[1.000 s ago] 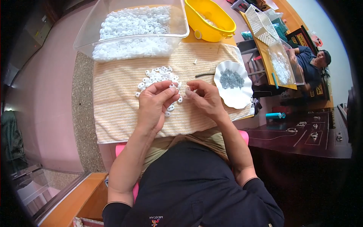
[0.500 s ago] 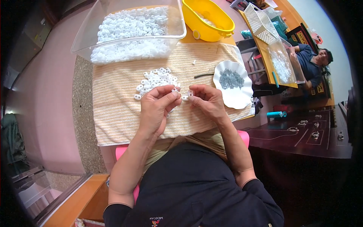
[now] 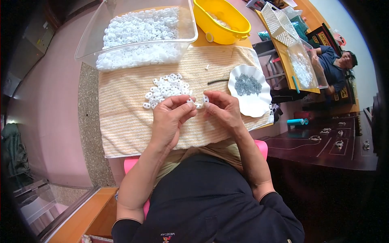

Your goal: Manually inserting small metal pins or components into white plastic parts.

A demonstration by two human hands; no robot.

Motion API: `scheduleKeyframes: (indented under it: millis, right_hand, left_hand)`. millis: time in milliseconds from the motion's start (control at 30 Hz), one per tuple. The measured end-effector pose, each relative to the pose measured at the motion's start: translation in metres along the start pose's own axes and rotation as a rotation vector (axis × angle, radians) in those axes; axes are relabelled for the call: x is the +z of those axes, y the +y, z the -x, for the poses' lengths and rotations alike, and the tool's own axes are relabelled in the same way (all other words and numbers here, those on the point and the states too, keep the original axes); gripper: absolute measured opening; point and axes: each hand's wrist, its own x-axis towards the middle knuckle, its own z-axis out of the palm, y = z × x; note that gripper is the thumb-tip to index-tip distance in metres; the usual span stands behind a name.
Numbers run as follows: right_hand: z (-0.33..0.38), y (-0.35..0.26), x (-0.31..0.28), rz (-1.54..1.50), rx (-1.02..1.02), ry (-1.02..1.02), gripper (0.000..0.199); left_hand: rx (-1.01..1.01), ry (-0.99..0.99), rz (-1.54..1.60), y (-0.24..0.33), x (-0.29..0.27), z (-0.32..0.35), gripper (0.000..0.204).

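My left hand [image 3: 173, 115] pinches a small white plastic piece [image 3: 190, 101] between thumb and fingertips. Facing it, my right hand [image 3: 223, 109] pinches another small white oval piece with holes [image 3: 206, 99]. One more white piece [image 3: 198, 106] shows low between the two hands; whether it joins either held piece I cannot tell. Just beyond my left hand lies a loose pile of white two-holed pieces [image 3: 167, 86] on the striped towel [image 3: 125, 129]. A white scalloped plate [image 3: 252, 106] beside my right hand bears a heap of small grey clear parts [image 3: 248, 84].
A clear bin [image 3: 137, 45] full of white pieces stands at the far left, with a yellow tub [image 3: 227, 35] to its right. A dark thin rod [image 3: 218, 81] and a tiny white bit [image 3: 207, 67] lie on the towel. Another person [image 3: 334, 65] sits at a side table.
My left hand has shifted slightly right, nearer the right hand. The piece in my right fingers now shows more upright. The pile and plate stay put.
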Motion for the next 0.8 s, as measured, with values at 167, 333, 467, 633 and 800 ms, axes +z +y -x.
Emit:
scheduleKeyframes:
  millis: [167, 333, 467, 633, 800]
  right_hand:
    - [-0.003, -0.009, -0.001, 0.443, -0.196, 0.075, 0.025]
    - [-0.011, -0.019, 0.002, 1.064, -0.542, 0.143, 0.016]
    - [-0.01, -0.02, 0.001, 1.26, -0.449, 0.033, 0.012]
    - [-0.004, -0.028, 0.002, 1.218, -0.388, -0.031, 0.01]
    - [-0.005, -0.021, -0.009, 0.971, -0.382, 0.072, 0.015]
  left_hand:
    - [-0.005, 0.004, -0.013, 0.0, 0.001, 0.0, 0.019]
    - [-0.004, 0.009, -0.014, 0.0, 0.001, 0.001, 0.019]
    - [0.007, 0.003, -0.001, 0.001, 0.001, -0.001, 0.019]
    - [0.019, -0.007, -0.002, 0.001, 0.0, 0.001, 0.018]
    - [0.011, -0.012, -0.002, 0.002, 0.002, 0.002, 0.017]
